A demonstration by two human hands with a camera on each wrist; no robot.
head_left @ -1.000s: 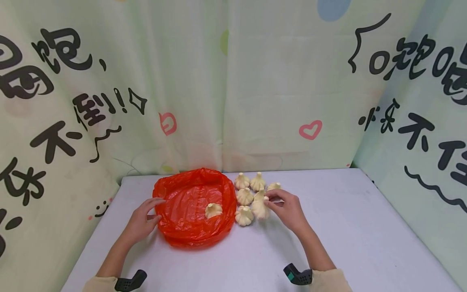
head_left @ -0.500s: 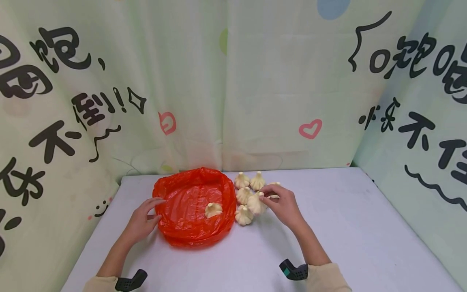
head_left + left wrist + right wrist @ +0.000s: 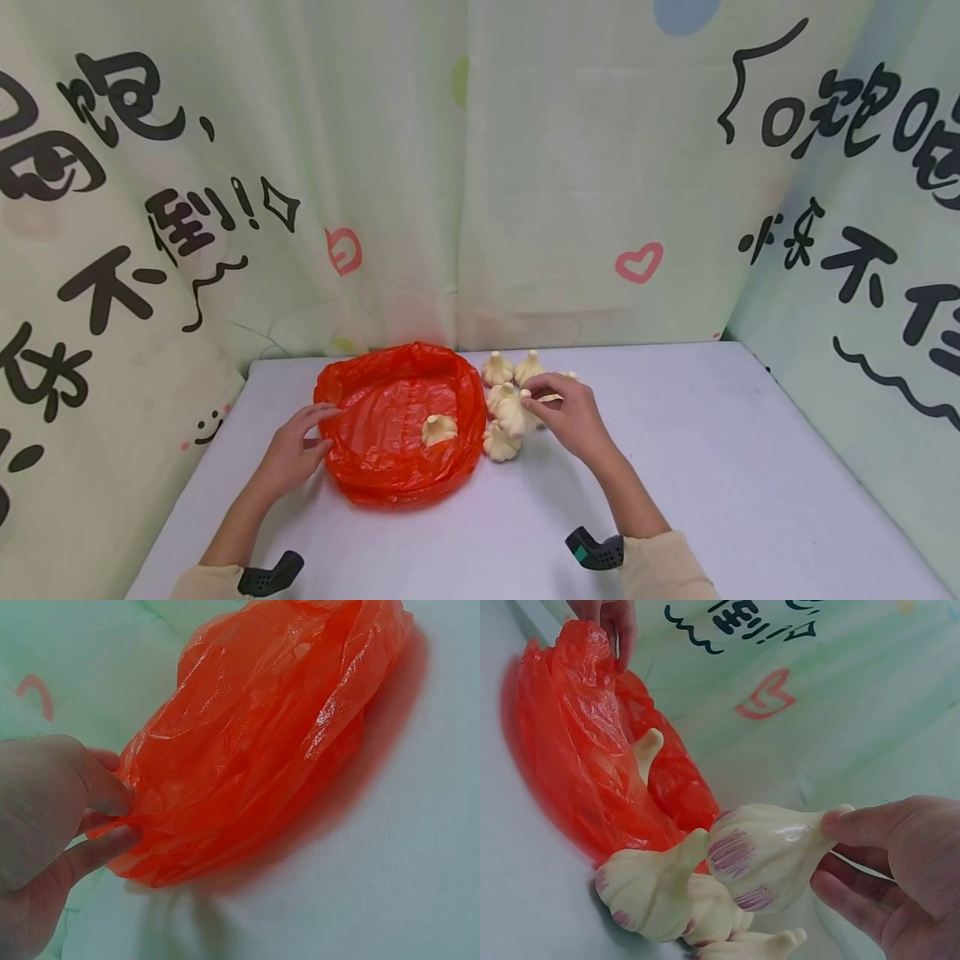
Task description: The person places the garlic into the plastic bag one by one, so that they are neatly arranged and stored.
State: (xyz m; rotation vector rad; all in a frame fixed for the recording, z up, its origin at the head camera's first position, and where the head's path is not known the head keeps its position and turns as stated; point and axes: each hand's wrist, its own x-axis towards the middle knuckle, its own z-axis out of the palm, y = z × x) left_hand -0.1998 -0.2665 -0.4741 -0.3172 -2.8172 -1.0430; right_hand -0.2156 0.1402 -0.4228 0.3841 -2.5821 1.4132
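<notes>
In the head view, a red plastic bag lies spread with its mouth up and one garlic bulb inside. My left hand is at its left rim; the left wrist view shows thumb and fingers pinching the thin plastic. By its stem, my right hand holds another garlic bulb, white with purple streaks, above the other bulbs right of the bag. Among those are a front bulb and two back bulbs. My right hand partly hides one bulb behind it.
A white-covered table carries everything. Behind it hangs a pale green printed curtain, close to the table's back edge. Each wrist wears a black camera, such as the right one.
My right hand has moved left toward the bag, carrying the garlic bulb by its stem. My left hand stays at the bag's left rim, and the bulb inside the bag has not moved.
</notes>
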